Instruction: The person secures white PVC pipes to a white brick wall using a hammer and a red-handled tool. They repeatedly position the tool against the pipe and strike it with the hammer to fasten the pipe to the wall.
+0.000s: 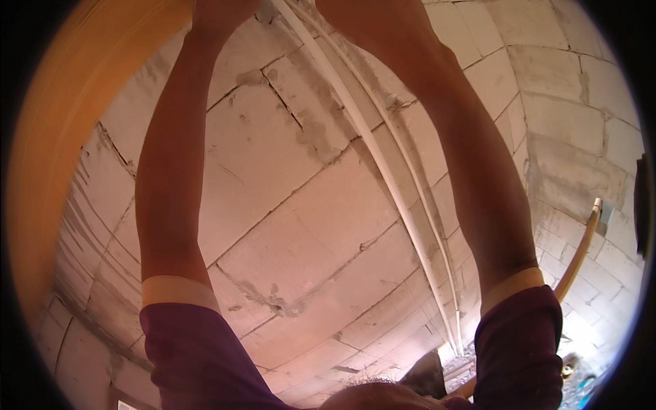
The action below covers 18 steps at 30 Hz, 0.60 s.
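Both my arms reach up toward the top edge of the head view. My left hand (222, 15) is cut off by that edge at the wrist and lower palm, so its fingers do not show. My right hand (365, 19) is cut off in the same way, a short way to the right. Between the two hands, a straight white strip (372, 145) like a conduit runs down the block wall (287, 205). Beside it lies a thinner, wavy pale cable or pipe (418, 171). Whether either hand holds or touches these is hidden.
A smooth yellow-orange surface (61, 130) curves along the left side. At the right, a bent tan pole or pipe (581, 256) with a pale tip stands near another block wall (574, 102). A dark object (642, 205) sits at the right rim. Bright light falls at lower right.
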Each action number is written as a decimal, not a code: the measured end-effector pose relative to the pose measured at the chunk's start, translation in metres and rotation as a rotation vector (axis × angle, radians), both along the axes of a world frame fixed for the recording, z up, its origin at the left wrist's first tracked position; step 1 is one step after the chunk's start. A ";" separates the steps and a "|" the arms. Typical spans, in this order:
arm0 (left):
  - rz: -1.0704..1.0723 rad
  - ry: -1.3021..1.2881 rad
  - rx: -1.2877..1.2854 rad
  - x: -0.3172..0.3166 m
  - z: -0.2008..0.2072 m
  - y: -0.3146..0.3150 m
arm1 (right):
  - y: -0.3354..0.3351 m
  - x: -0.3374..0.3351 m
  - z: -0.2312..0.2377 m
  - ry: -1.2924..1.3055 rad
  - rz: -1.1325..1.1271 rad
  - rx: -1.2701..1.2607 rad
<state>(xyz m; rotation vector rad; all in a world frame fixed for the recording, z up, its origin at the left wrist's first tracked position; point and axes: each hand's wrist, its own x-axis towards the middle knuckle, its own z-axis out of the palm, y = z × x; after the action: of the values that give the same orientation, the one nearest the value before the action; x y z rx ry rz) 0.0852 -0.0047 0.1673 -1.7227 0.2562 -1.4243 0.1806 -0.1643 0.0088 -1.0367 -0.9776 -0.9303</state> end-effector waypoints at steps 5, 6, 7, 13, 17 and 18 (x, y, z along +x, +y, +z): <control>0.054 0.047 -0.033 0.015 -0.005 -0.024 | 0.029 0.025 -0.003 0.012 -0.012 0.010; 0.077 0.036 0.032 0.013 0.001 -0.024 | 0.026 0.026 0.001 -0.010 -0.018 0.073; 0.096 0.025 0.086 0.009 0.006 -0.019 | 0.015 0.022 0.002 -0.032 -0.028 0.123; 0.193 -0.032 0.017 0.009 0.000 -0.044 | -0.014 0.008 -0.005 0.098 0.109 0.097; 0.419 -0.035 0.037 0.021 0.016 -0.042 | -0.025 0.020 -0.010 0.137 0.031 -0.010; 0.469 0.064 0.056 0.022 0.017 -0.044 | -0.035 0.013 -0.019 0.201 0.049 -0.009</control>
<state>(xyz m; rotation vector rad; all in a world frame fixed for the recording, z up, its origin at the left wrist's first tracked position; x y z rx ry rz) 0.1069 -0.0485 0.1839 -1.6475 -0.0738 -1.0107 0.1937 -0.1993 -0.0101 -1.0873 -0.8362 -0.7658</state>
